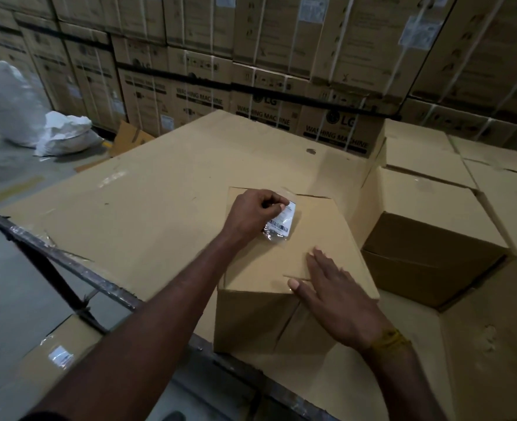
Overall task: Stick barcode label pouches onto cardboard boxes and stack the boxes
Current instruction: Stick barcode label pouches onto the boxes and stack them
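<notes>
A closed cardboard box (318,235) stands on a large flat cardboard sheet (160,189) that covers the work surface. A clear barcode label pouch (281,223) lies on the far left part of the box top. My left hand (252,212) has its fingers curled over the pouch's upper edge and pinches it against the box. My right hand (336,296) lies flat with straight fingers on the near edge of the box top, at the flap seam.
Stacked cardboard boxes (427,262) fill the right side, close to the worked box. A wall of washing machine cartons (251,86) rises behind. White sacks (62,135) lie on the floor at left. A dark metal rail (62,262) runs along the near left, above a labelled box (59,357).
</notes>
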`<state>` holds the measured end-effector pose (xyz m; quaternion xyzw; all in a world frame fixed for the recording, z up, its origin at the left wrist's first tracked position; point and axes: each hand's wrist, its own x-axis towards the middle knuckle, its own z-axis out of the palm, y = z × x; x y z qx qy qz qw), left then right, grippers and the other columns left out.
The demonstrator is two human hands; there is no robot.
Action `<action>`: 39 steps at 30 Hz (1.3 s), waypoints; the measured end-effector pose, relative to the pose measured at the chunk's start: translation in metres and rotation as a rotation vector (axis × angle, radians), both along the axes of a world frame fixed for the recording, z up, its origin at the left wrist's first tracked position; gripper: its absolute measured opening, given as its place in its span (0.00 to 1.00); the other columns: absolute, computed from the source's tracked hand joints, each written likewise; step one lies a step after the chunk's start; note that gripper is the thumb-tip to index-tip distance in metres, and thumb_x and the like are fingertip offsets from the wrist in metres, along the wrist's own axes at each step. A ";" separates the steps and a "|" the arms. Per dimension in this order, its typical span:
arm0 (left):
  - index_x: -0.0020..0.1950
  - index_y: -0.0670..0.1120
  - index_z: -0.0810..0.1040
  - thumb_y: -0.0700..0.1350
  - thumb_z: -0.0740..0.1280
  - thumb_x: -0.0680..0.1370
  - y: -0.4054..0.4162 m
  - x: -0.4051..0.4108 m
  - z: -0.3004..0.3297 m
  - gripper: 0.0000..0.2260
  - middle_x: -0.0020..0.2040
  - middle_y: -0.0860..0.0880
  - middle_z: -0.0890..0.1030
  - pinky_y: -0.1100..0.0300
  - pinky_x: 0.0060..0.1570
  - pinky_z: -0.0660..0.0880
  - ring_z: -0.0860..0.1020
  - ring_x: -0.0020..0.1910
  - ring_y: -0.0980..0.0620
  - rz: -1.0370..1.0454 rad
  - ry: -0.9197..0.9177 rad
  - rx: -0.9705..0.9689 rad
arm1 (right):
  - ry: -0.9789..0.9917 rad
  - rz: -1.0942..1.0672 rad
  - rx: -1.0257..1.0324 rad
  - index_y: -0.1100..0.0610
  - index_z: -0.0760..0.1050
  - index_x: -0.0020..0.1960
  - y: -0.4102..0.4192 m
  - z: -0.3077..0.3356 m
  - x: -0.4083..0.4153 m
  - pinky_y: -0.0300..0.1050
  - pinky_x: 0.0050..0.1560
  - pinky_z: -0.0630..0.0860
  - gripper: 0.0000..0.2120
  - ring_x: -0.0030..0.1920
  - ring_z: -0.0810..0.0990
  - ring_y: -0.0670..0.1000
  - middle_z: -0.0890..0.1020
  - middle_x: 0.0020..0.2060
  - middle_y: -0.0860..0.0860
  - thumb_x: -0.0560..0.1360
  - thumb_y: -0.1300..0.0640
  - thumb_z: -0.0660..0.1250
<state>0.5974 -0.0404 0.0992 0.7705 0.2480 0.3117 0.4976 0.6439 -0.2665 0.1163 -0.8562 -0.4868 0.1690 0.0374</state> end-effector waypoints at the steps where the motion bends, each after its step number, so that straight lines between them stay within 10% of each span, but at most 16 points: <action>1: 0.51 0.49 0.87 0.42 0.70 0.77 0.000 0.000 0.001 0.07 0.39 0.56 0.84 0.64 0.36 0.70 0.76 0.34 0.62 0.001 0.011 0.010 | 0.013 0.001 -0.007 0.52 0.40 0.81 0.008 0.001 0.006 0.46 0.77 0.42 0.39 0.79 0.41 0.47 0.39 0.80 0.47 0.78 0.32 0.42; 39: 0.52 0.47 0.87 0.40 0.69 0.78 -0.005 -0.002 0.003 0.08 0.32 0.60 0.80 0.70 0.31 0.66 0.73 0.29 0.65 -0.008 0.024 0.052 | 0.018 0.018 0.043 0.54 0.41 0.81 0.046 -0.003 0.025 0.47 0.77 0.43 0.37 0.80 0.42 0.48 0.42 0.80 0.49 0.80 0.34 0.45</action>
